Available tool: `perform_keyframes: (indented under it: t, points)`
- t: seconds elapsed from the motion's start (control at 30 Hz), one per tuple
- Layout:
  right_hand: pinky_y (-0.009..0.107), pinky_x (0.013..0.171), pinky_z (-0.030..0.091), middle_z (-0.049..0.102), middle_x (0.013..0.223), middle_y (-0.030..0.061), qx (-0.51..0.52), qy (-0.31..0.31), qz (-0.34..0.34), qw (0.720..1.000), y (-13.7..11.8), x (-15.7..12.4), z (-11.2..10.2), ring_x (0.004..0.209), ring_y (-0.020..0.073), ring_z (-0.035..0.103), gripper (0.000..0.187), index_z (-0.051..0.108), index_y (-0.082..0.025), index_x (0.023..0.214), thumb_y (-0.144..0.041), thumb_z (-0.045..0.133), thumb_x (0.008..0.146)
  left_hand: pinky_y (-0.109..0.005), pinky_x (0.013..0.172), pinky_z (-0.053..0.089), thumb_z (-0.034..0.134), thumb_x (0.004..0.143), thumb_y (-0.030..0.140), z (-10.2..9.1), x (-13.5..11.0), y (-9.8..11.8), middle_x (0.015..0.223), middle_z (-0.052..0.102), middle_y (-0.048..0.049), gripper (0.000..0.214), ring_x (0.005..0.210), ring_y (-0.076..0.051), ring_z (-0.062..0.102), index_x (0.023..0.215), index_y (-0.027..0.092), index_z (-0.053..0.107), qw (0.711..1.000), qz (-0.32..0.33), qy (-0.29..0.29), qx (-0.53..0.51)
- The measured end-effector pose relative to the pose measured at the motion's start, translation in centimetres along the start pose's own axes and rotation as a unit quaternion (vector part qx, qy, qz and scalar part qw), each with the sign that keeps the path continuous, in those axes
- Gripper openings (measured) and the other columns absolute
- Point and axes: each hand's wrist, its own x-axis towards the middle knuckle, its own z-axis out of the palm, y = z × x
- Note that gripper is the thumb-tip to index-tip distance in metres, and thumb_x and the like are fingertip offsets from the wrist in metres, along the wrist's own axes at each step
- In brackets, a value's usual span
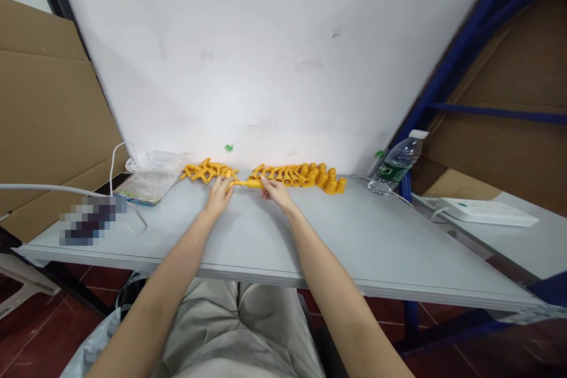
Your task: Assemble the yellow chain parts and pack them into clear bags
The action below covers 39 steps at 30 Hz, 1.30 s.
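Both of my hands are closed over the table, close to the yellow plastic pieces. My left hand (218,196) grips the left end of a long, thin yellow plastic part (252,184). The other end, which is thicker, sits between the thumb and fingers of my right hand (275,192). Whether this is one part or two joined ones I cannot tell. Behind my left hand lies a pile of branching yellow pieces (204,170) with bits of small chain at its edge. Behind and right of my right hand stand rows of yellow funnel-shaped pieces (305,176).
A clear water bottle (398,165) stands at the table's right end, near a white power strip (487,211). On the left are a plastic bag (153,180), white cables (113,168) and a blurred-out dark object (91,221). A white panel (274,71) rises behind the table (354,242).
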Motion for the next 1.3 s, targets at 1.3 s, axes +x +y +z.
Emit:
perform_keyframes:
  t: [1.3]
  points:
    - [0.025,0.063,0.053,0.070,0.115,0.0103,0.070,-0.011,0.116,0.991,-3.4,-1.7,-0.9,0.063,0.0135,0.071,0.051,0.060,-0.021,0.124,-0.055,0.059,0.086,-0.040,0.094,0.048,0.052,0.092,0.028,0.9,0.1,-0.2,0.109,0.057,-0.0101,0.021,0.103,-0.021,0.059,0.111,0.020,0.055,0.999,-0.013,0.006,-0.037]
